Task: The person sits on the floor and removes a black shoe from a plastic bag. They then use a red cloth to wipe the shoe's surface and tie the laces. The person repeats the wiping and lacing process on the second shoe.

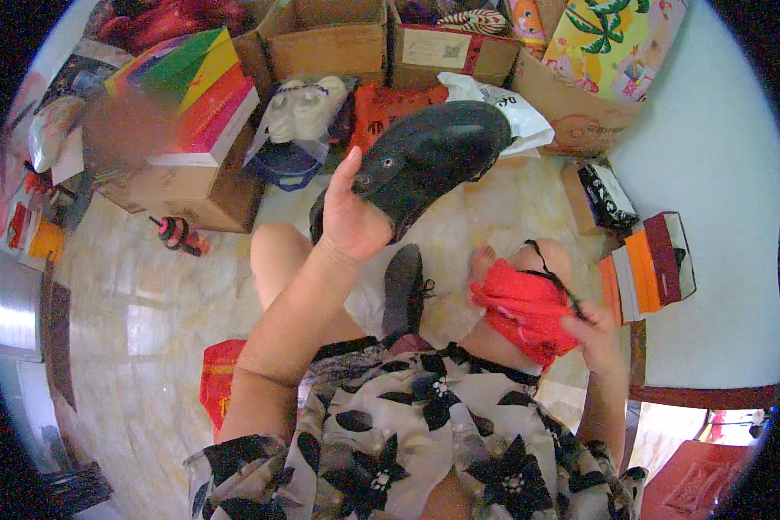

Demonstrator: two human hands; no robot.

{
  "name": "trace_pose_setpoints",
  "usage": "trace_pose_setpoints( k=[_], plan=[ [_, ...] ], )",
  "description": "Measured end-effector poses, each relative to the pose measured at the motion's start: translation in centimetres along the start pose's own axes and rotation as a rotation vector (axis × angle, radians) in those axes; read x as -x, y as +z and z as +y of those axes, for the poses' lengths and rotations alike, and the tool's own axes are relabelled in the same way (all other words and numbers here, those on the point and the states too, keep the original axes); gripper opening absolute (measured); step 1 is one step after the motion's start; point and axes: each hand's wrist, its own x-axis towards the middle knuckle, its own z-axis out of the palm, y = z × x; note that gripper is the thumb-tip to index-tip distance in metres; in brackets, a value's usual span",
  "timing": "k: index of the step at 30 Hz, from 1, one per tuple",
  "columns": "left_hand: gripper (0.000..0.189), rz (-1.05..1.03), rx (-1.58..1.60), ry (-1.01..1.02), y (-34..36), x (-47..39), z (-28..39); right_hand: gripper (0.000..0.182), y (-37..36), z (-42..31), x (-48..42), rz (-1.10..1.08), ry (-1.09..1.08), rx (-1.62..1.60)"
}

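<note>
My left hand (359, 218) grips a black shoe (439, 153) by one end and holds it up over the floor, its toe towards the upper right. Lower right, my right hand (590, 328) is blurred and holds a black cord beside a red cloth bag (526, 309), which lies over my leg. Between my legs a second dark shoe (403, 286) with a lace stands on the floor. Whatever is inside the red bag is hidden.
Cardboard boxes (328, 55) line the far side. Near them lie bagged pale shoes (305, 107), an orange-red bag (390, 107) and a white plastic bag (526, 123). A bottle (182, 235) lies to the left; shoeboxes (650, 266) are on the right.
</note>
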Motion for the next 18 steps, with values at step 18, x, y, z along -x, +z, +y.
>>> trace_pose_setpoints(
  k=[18],
  plan=[
    [0.07, 0.027, -0.159, 0.199, 7.3, 8.3, -7.5, 0.033, 11.6, -14.2, -3.6, 0.554, -1.044, 0.371]
  ],
)
